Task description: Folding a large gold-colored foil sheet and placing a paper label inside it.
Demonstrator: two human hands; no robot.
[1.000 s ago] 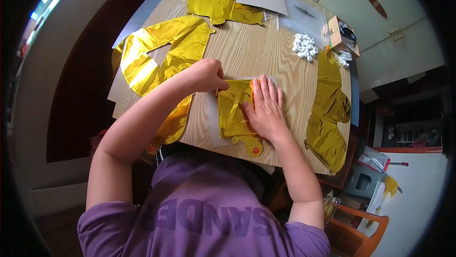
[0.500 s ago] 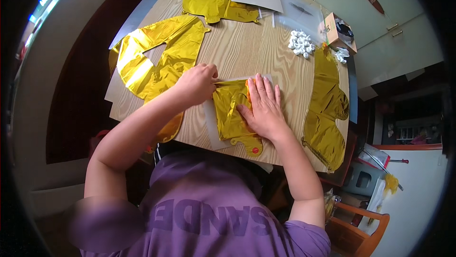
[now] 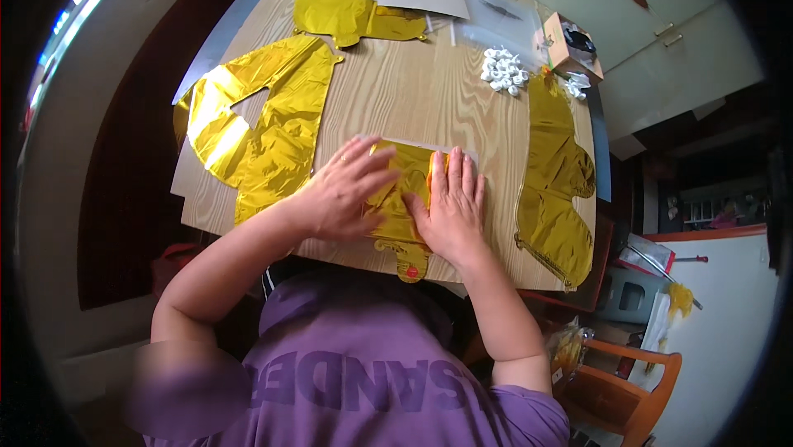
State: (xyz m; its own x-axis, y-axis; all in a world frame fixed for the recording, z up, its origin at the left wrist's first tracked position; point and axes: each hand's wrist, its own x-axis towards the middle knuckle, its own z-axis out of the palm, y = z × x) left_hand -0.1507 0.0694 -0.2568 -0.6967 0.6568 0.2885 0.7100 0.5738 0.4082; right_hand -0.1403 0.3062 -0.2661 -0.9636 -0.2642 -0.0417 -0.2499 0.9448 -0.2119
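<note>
The folded, gold metallic-foil rectangle (image 3: 410,164) lies at the near side of the pale wood-grain counter (image 3: 392,92), its small gold tab (image 3: 410,260) toward the person. Right hand (image 3: 454,211): fingers extended side by side, flat along the rectangle's right side. Left hand (image 3: 340,192): fingers spread over its left side, blurred; contact cannot be told. Foil is likely light, soft, slippery and easily creased; grip gently at the folded edges.

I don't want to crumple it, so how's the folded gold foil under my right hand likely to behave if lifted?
The folded gold foil looks thin and creased, so probably floppy and light for its size. Its glossy surface may be slippery. Its narrow tab, sticking out toward you, could dangle separately.
</note>
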